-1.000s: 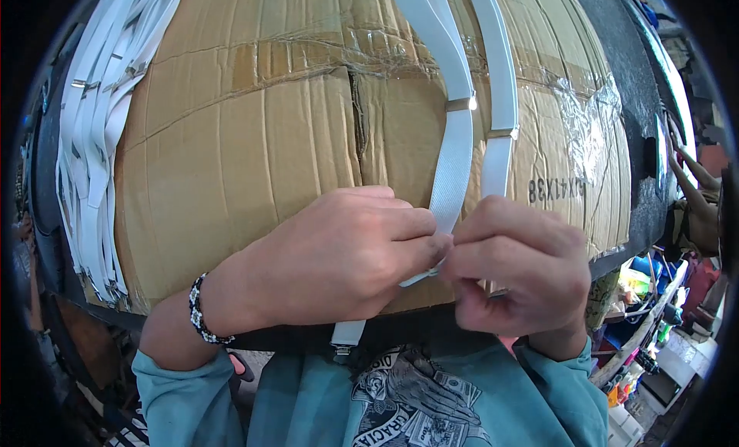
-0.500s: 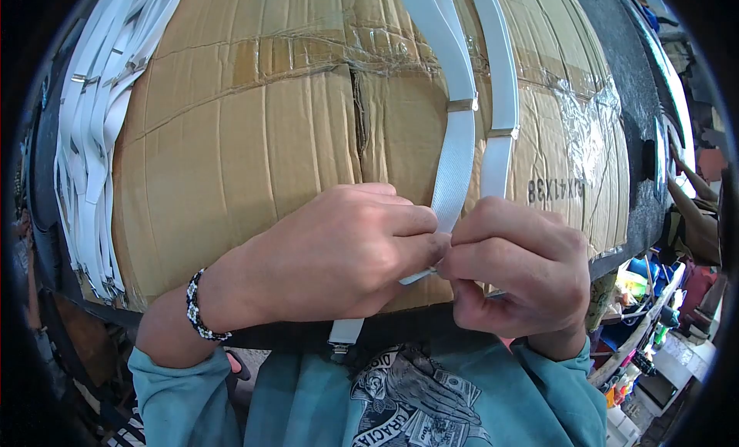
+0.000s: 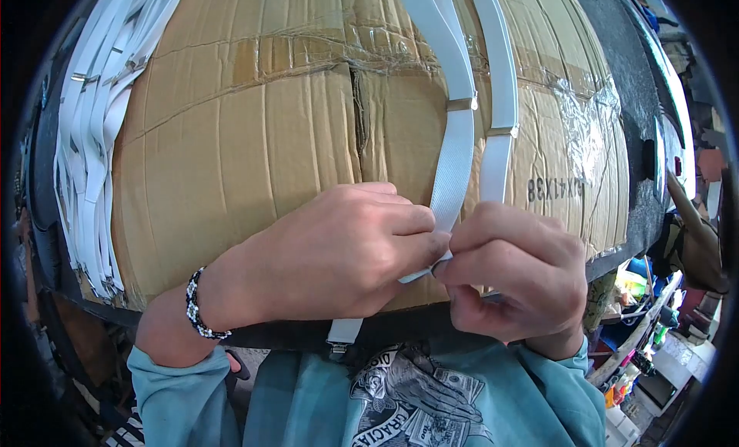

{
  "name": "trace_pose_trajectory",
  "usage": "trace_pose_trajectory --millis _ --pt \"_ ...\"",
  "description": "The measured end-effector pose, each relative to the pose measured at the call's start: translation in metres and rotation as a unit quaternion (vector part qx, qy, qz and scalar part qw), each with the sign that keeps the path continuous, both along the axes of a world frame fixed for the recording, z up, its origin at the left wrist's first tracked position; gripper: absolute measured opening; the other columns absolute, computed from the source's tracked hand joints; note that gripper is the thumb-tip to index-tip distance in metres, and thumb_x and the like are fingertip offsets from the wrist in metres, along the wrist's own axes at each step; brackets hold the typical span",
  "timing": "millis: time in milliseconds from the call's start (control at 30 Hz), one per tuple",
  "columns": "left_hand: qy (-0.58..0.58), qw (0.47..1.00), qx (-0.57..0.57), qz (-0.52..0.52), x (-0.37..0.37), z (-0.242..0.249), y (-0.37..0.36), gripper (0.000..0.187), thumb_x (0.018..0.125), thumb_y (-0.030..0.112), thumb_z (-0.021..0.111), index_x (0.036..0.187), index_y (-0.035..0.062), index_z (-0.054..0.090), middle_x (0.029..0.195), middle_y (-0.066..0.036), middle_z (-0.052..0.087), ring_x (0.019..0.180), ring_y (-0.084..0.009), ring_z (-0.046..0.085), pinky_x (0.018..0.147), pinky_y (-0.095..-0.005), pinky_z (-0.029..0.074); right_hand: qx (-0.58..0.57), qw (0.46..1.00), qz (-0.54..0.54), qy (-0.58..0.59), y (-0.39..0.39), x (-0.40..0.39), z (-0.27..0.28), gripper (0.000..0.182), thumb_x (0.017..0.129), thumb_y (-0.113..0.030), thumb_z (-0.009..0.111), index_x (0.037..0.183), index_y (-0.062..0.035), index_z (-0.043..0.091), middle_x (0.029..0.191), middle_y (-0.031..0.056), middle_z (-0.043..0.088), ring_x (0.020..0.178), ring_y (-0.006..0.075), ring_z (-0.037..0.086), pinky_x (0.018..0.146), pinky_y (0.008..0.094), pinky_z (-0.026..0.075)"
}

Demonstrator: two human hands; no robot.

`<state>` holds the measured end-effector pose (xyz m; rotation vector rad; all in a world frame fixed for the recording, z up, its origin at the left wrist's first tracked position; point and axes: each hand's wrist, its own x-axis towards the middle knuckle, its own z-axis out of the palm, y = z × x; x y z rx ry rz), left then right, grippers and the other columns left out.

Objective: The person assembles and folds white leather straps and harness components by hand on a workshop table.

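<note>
White suspenders (image 3: 454, 158) with metal slide adjusters run down the cardboard toward me. My left hand (image 3: 362, 251) is closed in a pinch on one white strap, just below its lower stretch. Close against it, my right hand (image 3: 519, 266) has thumb and forefinger pressed together at the same strap; a small dark edge shows at its fingertips, too small to name. The second strap (image 3: 499, 162) passes behind my right hand. Below my left hand, a strap end with a metal clip (image 3: 339, 347) hangs over the edge.
A flattened cardboard box (image 3: 254, 162) with clear tape covers the dark table (image 3: 643, 208). A bundle of white suspenders (image 3: 92, 147) lies along its left side. Another person's arm (image 3: 693, 224) shows at far right, above assorted clutter (image 3: 647, 324).
My right hand has shifted very slightly, and a dark edge now shows at its fingertips. My left hand stays in place. The other person's arm at far right has moved.
</note>
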<state>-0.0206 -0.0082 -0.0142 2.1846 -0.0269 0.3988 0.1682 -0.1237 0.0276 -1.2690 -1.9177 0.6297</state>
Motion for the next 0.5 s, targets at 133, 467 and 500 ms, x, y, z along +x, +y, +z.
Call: trace_pose_trajectory --millis 133,467,500 --pt "0.010 1.000 0.020 -0.003 -0.001 0.004 -0.001 0.037 0.061 0.001 0.076 0.097 -0.0001 0.068 0.090 -0.009 0.060 0.076 -0.0293 0.060 0.069 -0.0393 0.049 -0.012 1.000 0.020 0.005 -0.003 0.002 0.001 0.023 0.060 0.007 0.069 0.074 -0.0028 0.054 0.075 0.0078 0.051 0.059 0.0242 0.056 0.050 0.0360 0.046" --pt "-0.011 1.000 0.015 0.011 0.000 -0.001 -0.003 0.044 0.061 0.000 0.076 0.104 0.0014 0.068 0.086 -0.008 0.056 0.073 -0.0276 0.058 0.066 -0.0386 0.047 -0.069 0.993 -0.015 0.090 -0.005 0.008 0.002 0.024 0.067 0.006 0.073 0.085 -0.0050 0.063 0.081 0.0076 0.057 0.063 0.0253 0.060 0.054 0.0360 0.048" --pt "-0.012 1.000 0.017 0.009 0.000 -0.001 -0.002 0.043 0.061 0.001 0.077 0.103 0.0014 0.068 0.086 -0.008 0.056 0.072 -0.0275 0.057 0.065 -0.0386 0.046 -0.064 0.994 -0.013 0.088 -0.004 0.007 0.001 0.024 0.068 0.007 0.073 0.086 -0.0048 0.063 0.082 0.0078 0.058 0.064 0.0253 0.061 0.054 0.0359 0.049"
